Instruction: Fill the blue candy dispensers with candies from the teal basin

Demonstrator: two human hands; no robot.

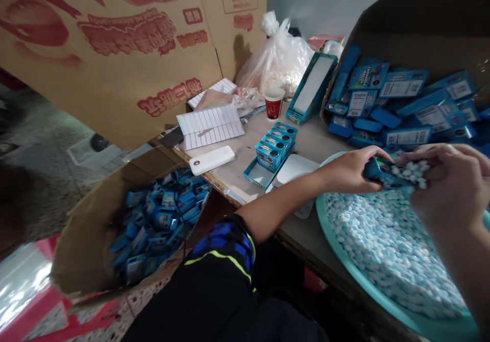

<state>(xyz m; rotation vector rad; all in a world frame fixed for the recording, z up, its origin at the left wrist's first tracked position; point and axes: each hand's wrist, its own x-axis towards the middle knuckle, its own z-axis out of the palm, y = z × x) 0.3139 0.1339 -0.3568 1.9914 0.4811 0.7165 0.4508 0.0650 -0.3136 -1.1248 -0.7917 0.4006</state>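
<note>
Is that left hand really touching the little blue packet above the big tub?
Touching. The head view shows the left hand's thumb and fingers closed around one end of the blue packet, with no gap between them.

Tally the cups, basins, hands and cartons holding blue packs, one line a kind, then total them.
Cup: 1
Basin: 1
Hands: left hand, right hand: 2
Pack cartons: left carton, right carton: 2
Total: 6
</note>
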